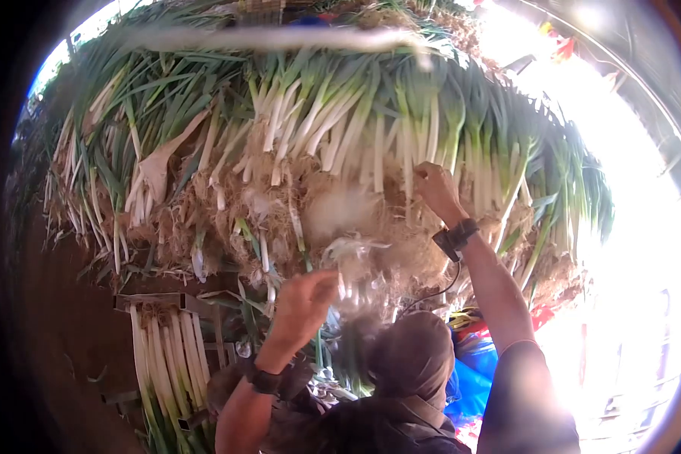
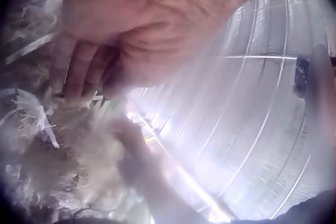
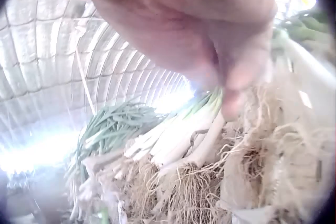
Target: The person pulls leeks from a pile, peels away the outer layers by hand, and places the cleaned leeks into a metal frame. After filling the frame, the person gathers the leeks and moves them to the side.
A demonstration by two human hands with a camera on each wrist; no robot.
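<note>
In the head view my right hand [image 1: 440, 195] is raised to the hanging row of leeks [image 1: 348, 125], its fingers bent at a white leek stalk [image 1: 408, 198]. The right wrist view shows that hand [image 3: 210, 29] close up, thumb and fingertips drawn together over stalks; the grip itself is partly hidden. Lower and to the left, my left hand [image 1: 304, 304] hovers before the shaggy leek roots [image 1: 390, 253]. In the left wrist view the fingers of this hand [image 2: 121, 29] hang loosely bent near pale roots [image 2: 84, 150], with nothing clearly held.
A bundle of leeks [image 1: 166, 348] lies in a metal holder [image 1: 151, 302] at lower left. Blue plastic [image 1: 473, 374] shows beside my right arm. A capped head [image 1: 412, 352] fills the lower middle. Loose white peelings [image 1: 352, 248] hang among the roots. A ribbed translucent roof [image 2: 257, 119] arches overhead.
</note>
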